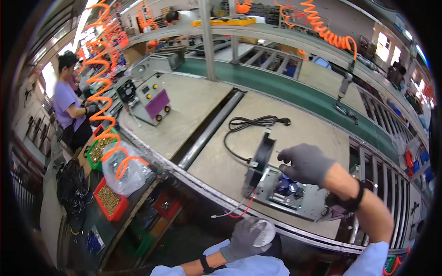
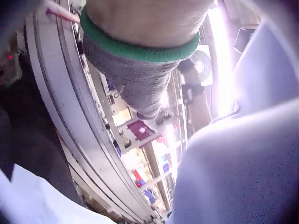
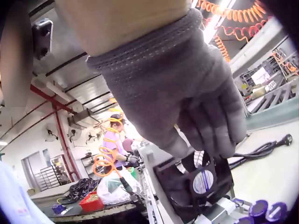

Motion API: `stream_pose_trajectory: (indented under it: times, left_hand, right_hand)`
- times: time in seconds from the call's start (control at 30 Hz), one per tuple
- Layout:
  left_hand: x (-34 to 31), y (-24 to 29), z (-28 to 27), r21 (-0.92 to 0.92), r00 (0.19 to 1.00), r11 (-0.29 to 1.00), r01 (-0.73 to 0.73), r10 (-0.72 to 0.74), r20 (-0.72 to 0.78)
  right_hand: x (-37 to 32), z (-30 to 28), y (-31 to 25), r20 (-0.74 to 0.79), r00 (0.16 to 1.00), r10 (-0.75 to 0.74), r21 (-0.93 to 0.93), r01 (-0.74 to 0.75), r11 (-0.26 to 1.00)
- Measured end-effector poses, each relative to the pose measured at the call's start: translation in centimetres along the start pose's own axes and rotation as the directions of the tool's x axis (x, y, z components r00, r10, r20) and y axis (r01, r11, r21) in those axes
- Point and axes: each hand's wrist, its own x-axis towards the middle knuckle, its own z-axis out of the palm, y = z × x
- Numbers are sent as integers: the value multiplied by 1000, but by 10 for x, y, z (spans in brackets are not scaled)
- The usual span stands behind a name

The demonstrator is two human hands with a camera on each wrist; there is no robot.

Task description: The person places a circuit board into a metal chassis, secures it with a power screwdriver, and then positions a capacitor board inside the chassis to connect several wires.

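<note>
My gloved left hand (image 1: 244,239) grips a round whitish object (image 1: 264,233) in front of my body; in the left wrist view the glove (image 2: 140,79) hides its fingers and that object. My gloved right hand (image 1: 306,164) hovers beside the upright black fan (image 1: 261,158), above an open metal chassis (image 1: 294,202) with blue-topped cylindrical parts (image 1: 286,185). In the right wrist view the loosely bent fingers of the right hand (image 3: 187,98) overlap the fan (image 3: 202,182); contact cannot be told. Red and white wires (image 1: 244,209) hang from the fan's lower end.
A coiled black power cable (image 1: 253,123) lies behind the fan. Another unit with a purple panel (image 1: 157,105) stands further left. Red bins (image 1: 109,200) of small parts and a plastic bag (image 1: 124,170) are at left. An orange coiled hose (image 1: 99,78) hangs there; a person (image 1: 71,101) stands beyond.
</note>
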Motion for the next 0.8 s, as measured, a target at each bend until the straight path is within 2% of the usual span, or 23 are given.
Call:
stream_pose_trajectory:
  times: [0.03, 0.07, 0.13, 0.2, 0.23, 0.27, 0.3, 0.33, 0.37, 0.43, 0.5, 0.57, 0.6, 0.63, 0.67, 0.7, 0.73, 0.77, 0.8]
  left_hand:
    - [-13, -9, -15, 6, 998, 999, 42, -42, -38]
    - [-26, -16, -33, 48, 994, 995, 83, -79, -76]
    - [-58, -35, -74, 163, 971, 967, 197, -169, -168]
    - [-93, -51, -118, 304, 920, 883, 358, -279, -274]
    - [-110, -56, -141, 361, 888, 826, 434, -324, -327]
    - [-127, -62, -161, 415, 840, 741, 528, -385, -381]
    - [-149, -74, -178, 417, 783, 676, 608, -423, -457]
    - [-166, -83, -199, 466, 753, 611, 640, -378, -539]
    - [-179, -92, -220, 504, 726, 551, 665, -322, -607]
    - [-209, -106, -259, 510, 615, 347, 787, -372, -696]
    - [-246, -132, -287, 533, 549, 153, 832, -361, -754]
    - [-283, -170, -309, 553, 535, 37, 833, -311, -785]
    - [-297, -185, -318, 538, 526, 51, 841, -309, -792]
    - [-301, -204, -324, 528, 524, 79, 846, -309, -794]
    - [-285, -204, -336, 441, 433, 118, 890, -523, -734]
    - [-262, -201, -350, 365, 344, 132, 922, -712, -612]
    - [-260, -216, -351, 473, 379, 45, 880, -666, -642]
    - [-270, -231, -350, 564, 424, -50, 824, -605, -673]
    - [-282, -246, -353, 485, 390, -22, 874, -564, -728]
  right_hand:
    - [11, 26, 7, -18, 1000, 20, -83, -21, 996]
    - [28, 51, 18, 53, 988, 147, -208, -133, 969]
    - [51, 101, 61, 77, 981, 180, -209, -160, 965]
    - [73, 138, 99, 119, 973, 197, -112, -184, 976]
    - [77, 145, 102, 129, 966, 226, -202, -197, 959]
    - [86, 161, 115, 123, 945, 304, -170, -282, 944]
    - [78, 154, 104, 97, 969, 226, -115, -215, 970]
    - [77, 158, 102, 24, 979, 202, -15, -202, 979]
    - [85, 175, 118, -15, 975, 221, -50, -221, 974]
    - [83, 165, 108, 58, 970, 238, -90, -232, 968]
    - [82, 159, 89, 59, 974, 217, -53, -214, 975]
    - [82, 170, 110, -12, 977, 211, -91, -211, 973]
    - [84, 163, 95, 71, 960, 272, -163, -258, 952]
    - [81, 161, 91, 49, 973, 226, -146, -217, 965]
    - [76, 166, 96, -32, 983, 183, -129, -185, 974]
    - [72, 145, 69, 61, 980, 191, -236, -171, 957]
    - [87, 187, 115, 48, 979, 200, -268, -180, 946]
    - [80, 164, 81, 99, 965, 244, -309, -203, 929]
    - [80, 165, 80, 82, 965, 248, -312, -212, 926]
